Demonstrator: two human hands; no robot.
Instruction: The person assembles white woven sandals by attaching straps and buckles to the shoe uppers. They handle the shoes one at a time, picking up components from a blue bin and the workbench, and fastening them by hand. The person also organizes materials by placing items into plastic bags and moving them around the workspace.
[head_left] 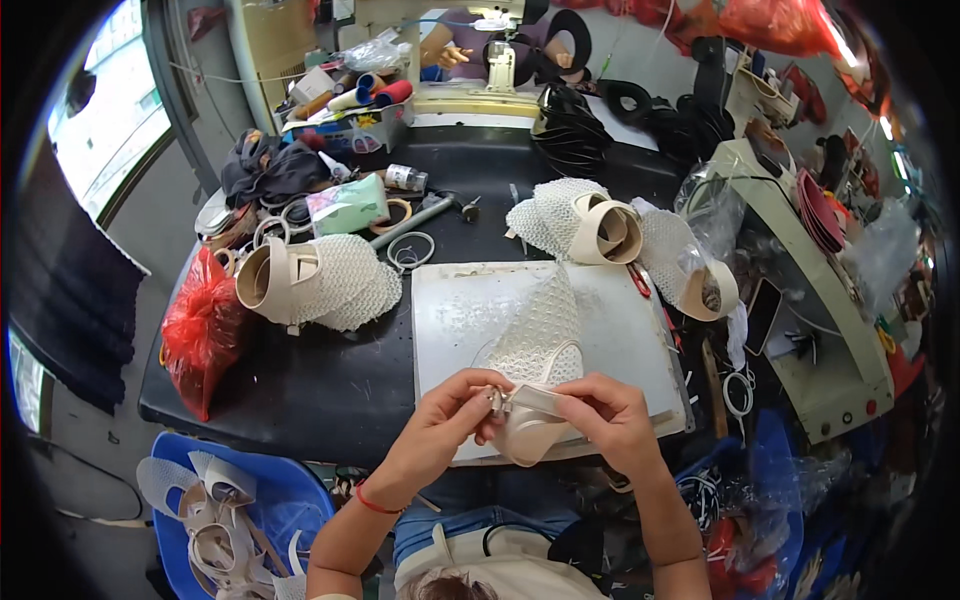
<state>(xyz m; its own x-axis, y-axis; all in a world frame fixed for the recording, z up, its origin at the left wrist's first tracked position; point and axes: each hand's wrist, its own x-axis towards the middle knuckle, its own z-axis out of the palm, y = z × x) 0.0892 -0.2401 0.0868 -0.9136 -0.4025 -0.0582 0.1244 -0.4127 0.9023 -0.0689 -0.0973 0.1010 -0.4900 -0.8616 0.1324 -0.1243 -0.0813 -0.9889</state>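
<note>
A cream shoe upper with a woven mesh toe [545, 325] lies over the white board [455, 310], its heel end toward me. My left hand [455, 410] is closed, pinching a small metal buckle [497, 401] at the upper's ankle strap. In a pinch of thumb and fingers, my right hand [608, 412] grips the cream strap [537, 400] just right of the buckle. Stacked woven uppers [340, 285] rest on the black table to the left. More uppers [575, 220] sit behind the board, and another group [690, 255] is at its far right.
A red plastic bag [203, 330] stands at the table's left edge. Behind it are tape rolls, a hammer [425, 215] and a green-white tissue pack [347, 205]. A blue tub [245, 490] of shoe parts is at lower left. A sewing machine [820, 300] flanks the right; another person's hand [455, 55] shows beyond.
</note>
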